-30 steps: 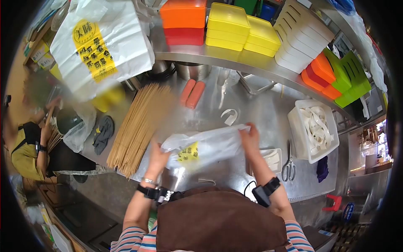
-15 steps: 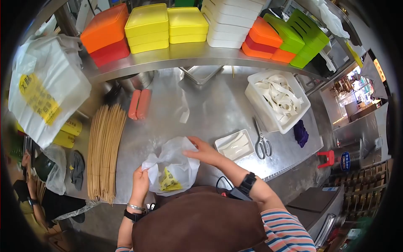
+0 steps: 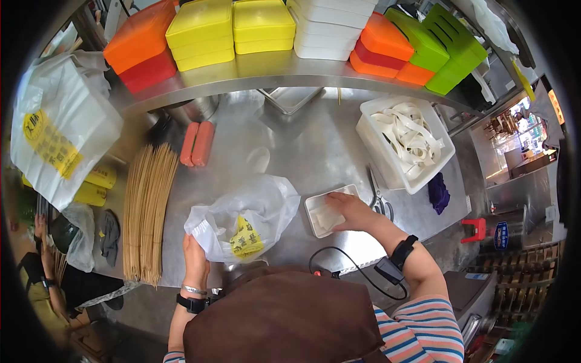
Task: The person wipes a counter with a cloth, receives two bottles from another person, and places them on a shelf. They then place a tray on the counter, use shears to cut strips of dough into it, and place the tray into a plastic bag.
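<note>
My left hand (image 3: 195,259) is closed on the left edge of a thin white plastic bag (image 3: 275,202) with a yellow printed patch. The bag lies puffed out on the steel table in front of me. My right hand (image 3: 352,213) is in a small white tray (image 3: 315,225), its thumb and fingers curled down onto flat white strips (image 3: 327,219). The fingertips are partly hidden. Just right of that hand, scissors (image 3: 379,196) lie partly behind my wrist.
A white bin (image 3: 449,151) of pale strips stands back right beside a purple cloth (image 3: 438,193). Bamboo skewers (image 3: 145,218) and two pink sausage packs (image 3: 196,144) lie left. A shelf (image 3: 254,77) holds coloured boxes. A white bag (image 3: 63,133) hangs left, near another person's arm (image 3: 48,266).
My right hand has left the bag and moved right into the small tray. The bag has spread wider, and my left hand keeps hold of its edge.
</note>
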The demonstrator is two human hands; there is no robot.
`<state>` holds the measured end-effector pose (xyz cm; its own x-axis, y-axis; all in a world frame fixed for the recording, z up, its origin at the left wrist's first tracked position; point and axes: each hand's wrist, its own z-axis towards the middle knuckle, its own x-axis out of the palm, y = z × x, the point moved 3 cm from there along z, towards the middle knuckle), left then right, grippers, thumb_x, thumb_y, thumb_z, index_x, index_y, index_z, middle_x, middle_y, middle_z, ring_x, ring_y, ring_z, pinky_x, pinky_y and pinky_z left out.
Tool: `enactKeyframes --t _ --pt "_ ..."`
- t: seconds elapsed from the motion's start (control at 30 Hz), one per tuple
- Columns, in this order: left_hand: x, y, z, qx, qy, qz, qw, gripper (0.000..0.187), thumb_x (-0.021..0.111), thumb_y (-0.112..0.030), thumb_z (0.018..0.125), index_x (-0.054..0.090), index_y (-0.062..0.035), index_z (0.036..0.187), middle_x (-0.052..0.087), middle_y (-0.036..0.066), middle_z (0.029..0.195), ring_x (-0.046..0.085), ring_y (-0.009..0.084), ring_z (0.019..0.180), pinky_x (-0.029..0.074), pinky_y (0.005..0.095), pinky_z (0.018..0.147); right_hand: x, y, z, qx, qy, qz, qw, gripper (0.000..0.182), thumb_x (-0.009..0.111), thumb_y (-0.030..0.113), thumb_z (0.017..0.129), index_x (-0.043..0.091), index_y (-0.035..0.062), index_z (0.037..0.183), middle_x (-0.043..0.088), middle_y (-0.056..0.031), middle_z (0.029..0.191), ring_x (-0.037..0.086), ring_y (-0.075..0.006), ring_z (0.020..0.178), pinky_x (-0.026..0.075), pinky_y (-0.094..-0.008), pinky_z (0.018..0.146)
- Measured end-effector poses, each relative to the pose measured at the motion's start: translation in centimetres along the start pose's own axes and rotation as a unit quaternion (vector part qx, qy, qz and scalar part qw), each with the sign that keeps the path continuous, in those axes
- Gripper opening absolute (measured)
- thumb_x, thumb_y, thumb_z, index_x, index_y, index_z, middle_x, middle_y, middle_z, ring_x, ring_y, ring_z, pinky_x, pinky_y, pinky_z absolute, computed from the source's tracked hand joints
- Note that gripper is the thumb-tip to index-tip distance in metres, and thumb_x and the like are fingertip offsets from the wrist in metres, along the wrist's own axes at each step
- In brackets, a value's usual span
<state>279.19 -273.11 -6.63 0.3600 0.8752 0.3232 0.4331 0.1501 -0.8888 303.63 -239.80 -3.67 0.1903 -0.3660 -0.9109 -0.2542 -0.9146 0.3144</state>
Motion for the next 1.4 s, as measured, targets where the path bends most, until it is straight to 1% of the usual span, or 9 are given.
enactKeyframes --t 0.2,0.37,0.53,0.6,0.8,0.97,1.17,1.23,1.4 --pt "-0.5 1.5 0.4 -0.028 0.011 -0.005 1.0 0.031 0.05 -0.019 0.095 0.054 -0.0013 0.12 0.062 0.007 0.112 0.061 0.0174 0.1 0.05 0.0308 0.086 -0.5 0.7 1.4 -0.038 0.031 -0.117 0.992 0.083 0.083 0.019 0.057 0.044 0.006 0.13 0.053 -0.0128 0.124 0.048 -0.029 0.12 0.038 -0.041 0.1" --pt "-0.4 1.6 0.6 -0.014 -0.013 -0.029 0.999 0.027 0.047 -0.019 0.096 0.058 -0.0025 0.115 0.064 0.006 0.107 0.062 0.0148 0.096 0.049 0.0282 0.083 2.0 0.6 2.4 0.035 0.21 -0.223 0.951 0.046 0.08 0.022 0.057 0.064 0.0093 0.098 0.062 -0.0097 0.1 0.057 -0.0301 0.099 0.045 -0.0435 0.086" --pt "-0.9 2.1 1.4 -0.001 -0.033 -0.039 0.999 0.025 0.044 -0.013 0.095 0.059 -0.0023 0.112 0.065 0.005 0.104 0.062 0.0141 0.094 0.049 0.0276 0.082 2.8 -0.9 0.1 -0.101 0.073 -0.106 0.987 0.029 0.072 0.016 0.063 0.065 0.0121 0.09 0.063 -0.0093 0.088 0.061 -0.0318 0.086 0.049 -0.0416 0.076" --pt "-0.5 1.6 1.8 -0.004 -0.022 -0.046 0.999 0.025 0.042 -0.01 0.095 0.058 -0.0029 0.113 0.064 0.005 0.105 0.061 0.0138 0.094 0.049 0.0277 0.083 1.5 -1.0 -0.4 -0.023 0.016 -0.021 0.999 0.023 0.07 0.012 0.065 0.063 0.0105 0.087 0.063 -0.011 0.082 0.061 -0.0331 0.08 0.049 -0.0419 0.069" --pt "-0.3 1.6 2.7 0.012 -0.007 -0.022 1.0 0.028 0.039 -0.008 0.095 0.055 -0.0024 0.117 0.063 0.005 0.108 0.06 0.0138 0.097 0.048 0.0276 0.085 -7.7 9.1 5.4 -0.126 -0.126 0.158 0.971 0.034 0.064 0.001 0.065 0.06 0.0096 0.097 0.064 -0.0098 0.086 0.061 -0.0323 0.084 0.049 -0.0405 0.071" --pt "-1.3 1.5 3.4 0.031 -0.04 -0.027 0.998 0.029 0.037 -0.01 0.096 0.053 -0.0022 0.119 0.062 0.006 0.11 0.059 0.015 0.099 0.047 0.0282 0.087 -4.3 17.3 14.7 -0.225 -0.09 0.054 0.969 0.039 0.071 0.01 0.071 0.06 0.012 0.108 0.063 -0.0096 0.092 0.061 -0.0301 0.09 0.049 -0.0387 0.075" --pt "-4.7 0.7 4.9 0.054 -0.083 -0.059 0.993 0.03 0.035 -0.009 0.097 0.052 -0.0018 0.121 0.061 0.008 0.111 0.058 0.0161 0.101 0.046 0.0299 0.09 1.4 18.3 20.7 -0.206 -0.098 0.086 0.97 0.059 0.069 0.036 0.075 0.052 0.0069 0.123 0.058 -0.0149 0.118 0.051 -0.0329 0.115 0.039 -0.0431 0.097" --pt "-5.8 -0.1 5.6 0.063 -0.084 -0.07 0.992 0.03 0.035 -0.01 0.097 0.051 -0.0021 0.121 0.062 0.008 0.11 0.059 0.0162 0.1 0.047 0.0301 0.089 1.1 17.1 22.2 -0.009 0.077 -0.029 0.997 0.068 0.068 0.043 0.074 0.047 0.0081 0.128 0.055 -0.0171 0.125 0.05 -0.0337 0.118 0.035 -0.0427 0.1" --pt "-7.4 -3.3 9.7 0.098 -0.111 -0.123 0.981 0.028 0.036 -0.011 0.096 0.055 -0.0014 0.115 0.063 0.007 0.104 0.061 0.0157 0.093 0.048 0.0294 0.084 -0.8 19.4 23.7 -0.038 0.128 -0.037 0.99 0.077 0.071 0.046 0.067 0.046 0.0079 0.129 0.054 -0.0191 0.125 0.049 -0.0325 0.12 0.038 -0.0417 0.098"
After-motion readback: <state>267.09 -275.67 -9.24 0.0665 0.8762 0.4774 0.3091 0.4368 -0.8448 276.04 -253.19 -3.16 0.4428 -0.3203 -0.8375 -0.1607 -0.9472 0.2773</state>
